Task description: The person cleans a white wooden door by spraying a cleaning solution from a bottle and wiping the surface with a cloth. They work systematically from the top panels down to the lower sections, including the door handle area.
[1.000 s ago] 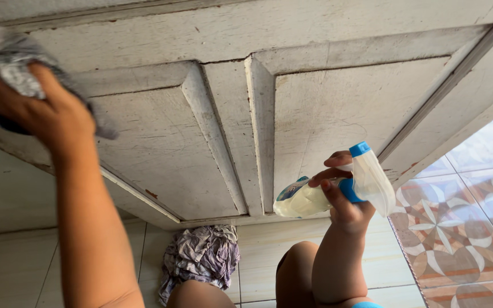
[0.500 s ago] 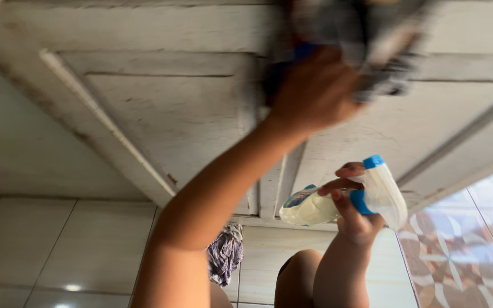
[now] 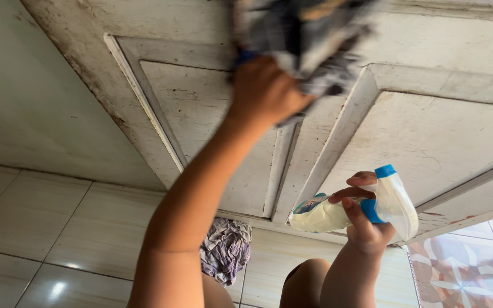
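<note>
1. My left hand (image 3: pixel 266 91) is raised high against the white panelled door (image 3: pixel 429 137), its grip closed around a crumpled grey cleaning cloth (image 3: pixel 309 40), which it presses to the door's surface near the top of the centre rail.
2. The cloth is blurred, so I cannot make out its pattern; a bit of blue shows at its lower left edge, just by my fingers.
3. My left forearm runs up from the bottom of the view across the lower left door panel.
4. My right hand (image 3: pixel 366 219) is lower and to the right, its grip wrapped around the neck of a spray bottle (image 3: pixel 352 208), with fingers curled over the blue collar and trigger.
5. The bottle lies tilted on its side in the air: its pale, milky body points left, and its white spray head with a blue nozzle tip points up and right. It is held just in front of the door's lower edge; I cannot tell whether it touches the door.
6. The door's paint is worn and scuffed, with cracks along the raised mouldings.
7. Below the door, a second crumpled rag (image 3: pixel 225 250), purplish grey, lies on the pale tiled floor (image 3: pixel 47 228) beside my knee (image 3: pixel 309 274).
8. At the lower right the floor changes to patterned tiles (image 3: pixel 463 274) in reddish brown and white.
</note>
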